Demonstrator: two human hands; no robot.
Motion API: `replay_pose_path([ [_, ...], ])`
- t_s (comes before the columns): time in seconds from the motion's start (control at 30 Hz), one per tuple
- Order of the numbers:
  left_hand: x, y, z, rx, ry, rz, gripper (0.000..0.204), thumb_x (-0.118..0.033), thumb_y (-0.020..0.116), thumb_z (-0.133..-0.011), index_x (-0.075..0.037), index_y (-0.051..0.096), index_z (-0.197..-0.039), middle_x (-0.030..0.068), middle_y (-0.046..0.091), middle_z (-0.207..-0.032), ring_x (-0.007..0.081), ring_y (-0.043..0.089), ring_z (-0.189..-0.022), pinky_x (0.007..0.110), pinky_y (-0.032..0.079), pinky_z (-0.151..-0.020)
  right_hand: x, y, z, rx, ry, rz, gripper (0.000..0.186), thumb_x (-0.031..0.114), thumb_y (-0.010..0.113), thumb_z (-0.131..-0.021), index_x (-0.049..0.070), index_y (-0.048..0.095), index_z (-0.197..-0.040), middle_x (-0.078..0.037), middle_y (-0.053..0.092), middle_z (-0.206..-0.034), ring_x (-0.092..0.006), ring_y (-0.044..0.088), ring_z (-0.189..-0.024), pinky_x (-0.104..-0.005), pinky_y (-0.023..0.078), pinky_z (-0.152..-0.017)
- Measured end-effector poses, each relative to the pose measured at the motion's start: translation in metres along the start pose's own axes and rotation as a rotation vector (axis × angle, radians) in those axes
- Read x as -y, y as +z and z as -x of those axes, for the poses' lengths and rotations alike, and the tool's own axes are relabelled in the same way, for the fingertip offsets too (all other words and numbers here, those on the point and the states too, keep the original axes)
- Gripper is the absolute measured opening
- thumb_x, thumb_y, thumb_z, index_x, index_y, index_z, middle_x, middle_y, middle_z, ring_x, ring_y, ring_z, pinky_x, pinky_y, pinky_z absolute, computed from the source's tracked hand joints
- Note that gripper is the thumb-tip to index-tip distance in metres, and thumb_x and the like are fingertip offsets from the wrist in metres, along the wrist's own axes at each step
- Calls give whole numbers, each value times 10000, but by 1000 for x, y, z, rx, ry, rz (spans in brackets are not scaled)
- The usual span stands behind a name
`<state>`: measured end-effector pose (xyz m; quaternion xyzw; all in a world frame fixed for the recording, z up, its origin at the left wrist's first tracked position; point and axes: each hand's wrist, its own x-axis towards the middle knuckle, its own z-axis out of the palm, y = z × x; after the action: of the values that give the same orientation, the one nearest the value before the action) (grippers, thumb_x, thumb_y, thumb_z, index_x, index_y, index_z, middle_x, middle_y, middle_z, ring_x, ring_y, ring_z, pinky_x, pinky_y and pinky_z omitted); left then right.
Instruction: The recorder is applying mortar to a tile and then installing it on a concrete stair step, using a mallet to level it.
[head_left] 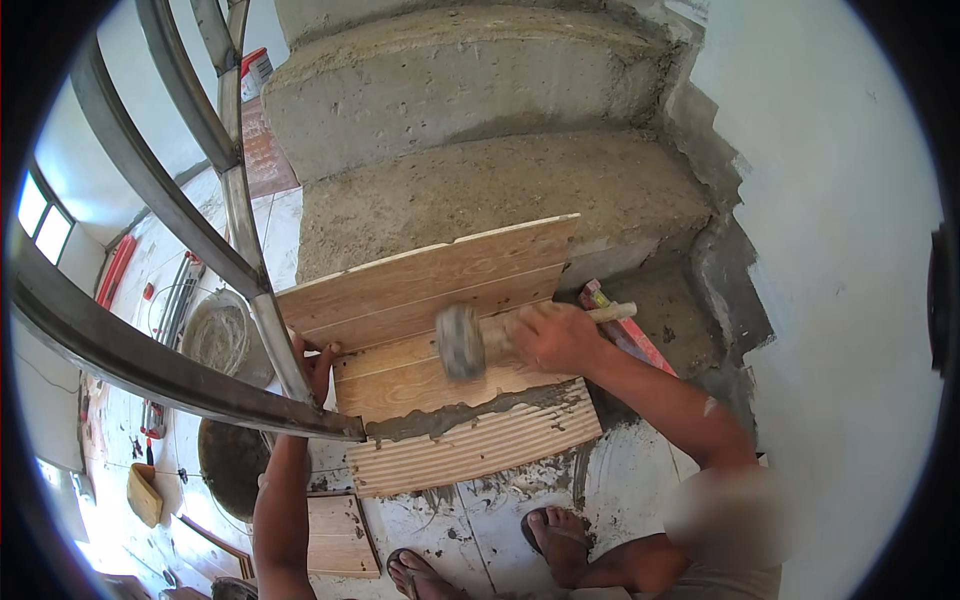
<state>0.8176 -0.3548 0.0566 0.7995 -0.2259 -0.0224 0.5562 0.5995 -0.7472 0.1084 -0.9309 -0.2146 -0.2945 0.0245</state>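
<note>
1. On my feed, the right hand is closed round the handle of the mallet, whose free end sticks out beyond the fist.
2. The mallet's head is over the flat panel, near its middle; it's slightly blurred, so I can't tell whether it touches.
3. I see the left hand at the panels' left end, thumb by the edge. The rail hides part of it (awkward from my seat), so I can't tell whether its fingers are spread or pinching.
4. Behind the flat panel, the upright panel leans in front of the concrete steps. Both have wood grain.
5. Along the flat panel's near side I make out a rough band of grey mortar, then a ridged strip.
6. A red bar lies just beyond the right forearm.
7. To the left I have two buckets and a yellowish sponge on the spattered floor.
</note>
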Motion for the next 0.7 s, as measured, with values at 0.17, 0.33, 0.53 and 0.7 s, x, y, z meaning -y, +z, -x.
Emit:
replay_pose_path([
  [0.17,1,-2,0,-4,41,23,424,-140,722,-985,-3,508,-1325,122,640,-1048,213,716,-859,321,596,-714,11,4,-7,-3,12,-34,269,233,762,-812,109,648,-1022,-57,658,-940,-235,712,-769,-384,567,-597],
  [0.33,15,2,-1,-84,93,22,337,-138,756,-962,1,570,-1207,98,650,-957,199,708,-819,312,585,-691,13,15,-14,136,123,62,299,256,773,-785,121,638,-1015,-47,651,-946,-232,714,-798,-380,566,-592],
  [0.53,17,-2,-3,-30,-44,-114,396,-142,748,-968,-7,563,-1291,109,636,-988,189,677,-889,318,594,-726,14,4,-24,-33,-105,-57,346,225,777,-740,119,634,-1036,-46,611,-890,-248,697,-774,-408,560,-626],
  [0.7,21,3,-3,-178,51,2,325,-190,879,-860,-9,612,-899,64,654,-759,152,661,-705,321,549,-629,15,8,-29,-9,-57,-58,339,202,780,-738,108,633,-1028,-47,604,-875,-248,683,-752,-403,554,-618],
])
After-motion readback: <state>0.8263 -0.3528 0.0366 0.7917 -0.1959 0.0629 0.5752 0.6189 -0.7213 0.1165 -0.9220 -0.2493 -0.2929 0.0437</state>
